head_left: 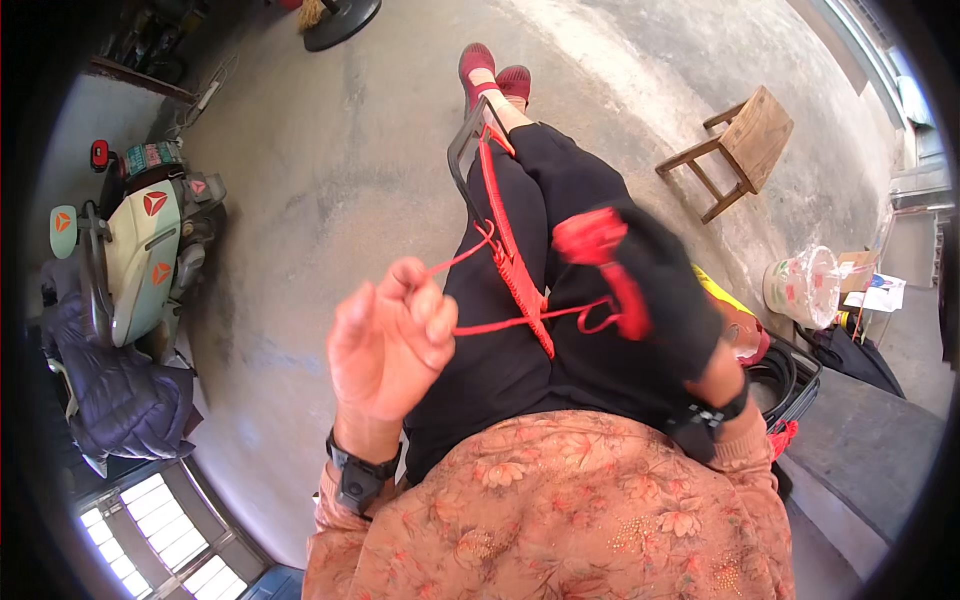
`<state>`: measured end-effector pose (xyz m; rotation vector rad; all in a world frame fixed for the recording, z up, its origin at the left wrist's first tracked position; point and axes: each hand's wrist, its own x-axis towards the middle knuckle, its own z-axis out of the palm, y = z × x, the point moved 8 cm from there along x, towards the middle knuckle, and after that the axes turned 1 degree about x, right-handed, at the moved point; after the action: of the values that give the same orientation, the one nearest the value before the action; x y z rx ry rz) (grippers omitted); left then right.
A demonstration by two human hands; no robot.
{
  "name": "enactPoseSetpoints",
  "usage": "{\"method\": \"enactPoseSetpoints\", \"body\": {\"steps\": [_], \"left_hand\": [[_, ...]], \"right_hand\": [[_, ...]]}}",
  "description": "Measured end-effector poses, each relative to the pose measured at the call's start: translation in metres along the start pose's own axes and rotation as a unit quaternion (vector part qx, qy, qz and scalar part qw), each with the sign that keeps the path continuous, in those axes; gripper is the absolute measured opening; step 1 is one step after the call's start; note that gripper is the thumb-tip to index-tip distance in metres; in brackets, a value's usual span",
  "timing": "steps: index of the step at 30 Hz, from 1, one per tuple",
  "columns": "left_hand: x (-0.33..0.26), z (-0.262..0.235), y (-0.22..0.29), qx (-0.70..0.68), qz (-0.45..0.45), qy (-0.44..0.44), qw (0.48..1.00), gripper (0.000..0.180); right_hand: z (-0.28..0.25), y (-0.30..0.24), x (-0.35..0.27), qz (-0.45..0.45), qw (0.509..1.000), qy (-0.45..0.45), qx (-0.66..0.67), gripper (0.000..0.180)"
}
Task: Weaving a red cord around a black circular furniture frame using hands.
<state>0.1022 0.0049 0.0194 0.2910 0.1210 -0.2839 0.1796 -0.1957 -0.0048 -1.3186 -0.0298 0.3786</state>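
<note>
- The left hand (388, 338) is raised above the lap, its fingertips pinched together on a strand of red cord (490, 323), so that the strand is drawn taut away from the work.
- The right hand (650, 290) is covered by a black glove and is closed around a bundle of the same red cord (592, 238); the spare length appears to be kept there so that it can be fed out without tangling.
- Between the two hands, on the black trousers (560, 200) of the seated person, a dark metal frame (463, 150) is laid lengthwise along the legs, reaching beyond the hands toward the red shoes (493, 75).
- A red knotted band (515, 270) is strung along that frame; it is probably held flat on the lap so both hands are left free for the cord.
- The pinched strand runs from the left fingertips across to the knotted band, and a small loop hangs just beside the gloved hand.
- A dark strap is worn on each wrist.
- Well beyond the right hand a wooden stool (745, 145) stands on the concrete floor (330, 170), and a plastic-covered bucket (803, 287) sits to that hand's outer side.
- To the outer side of the left hand, well apart, a pale green scooter (140, 250) is parked, with a dark padded jacket (120, 390) lying beside it.
</note>
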Motion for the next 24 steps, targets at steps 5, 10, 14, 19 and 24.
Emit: {"method": "enactPoseSetpoints", "body": {"steps": [5, 10, 14, 19, 24], "left_hand": [[-0.042, -0.043, -0.015, 0.144, -0.030, 0.132, 0.980, 0.047], [-0.073, -0.064, -0.018, 0.266, -0.074, 0.189, 0.942, 0.019], [-0.091, -0.056, -0.033, 0.287, -0.102, 0.137, 0.943, 0.010], [-0.082, -0.038, -0.027, 0.256, -0.067, 0.083, 0.961, 0.014], [-0.030, 0.008, 0.022, 0.304, 0.164, -0.006, 0.938, 0.033]], "right_hand": [[0.051, 0.024, 0.009, -0.024, 0.936, -0.139, -0.323, 0.032], [0.061, 0.028, 0.011, -0.011, 0.923, -0.138, -0.359, 0.038], [0.065, 0.035, 0.005, 0.003, 0.921, -0.176, -0.347, 0.037], [0.042, 0.032, 0.001, 0.020, 0.969, -0.105, -0.222, 0.035], [0.003, 0.003, 0.020, -0.023, 0.992, -0.002, -0.124, 0.029]]}}
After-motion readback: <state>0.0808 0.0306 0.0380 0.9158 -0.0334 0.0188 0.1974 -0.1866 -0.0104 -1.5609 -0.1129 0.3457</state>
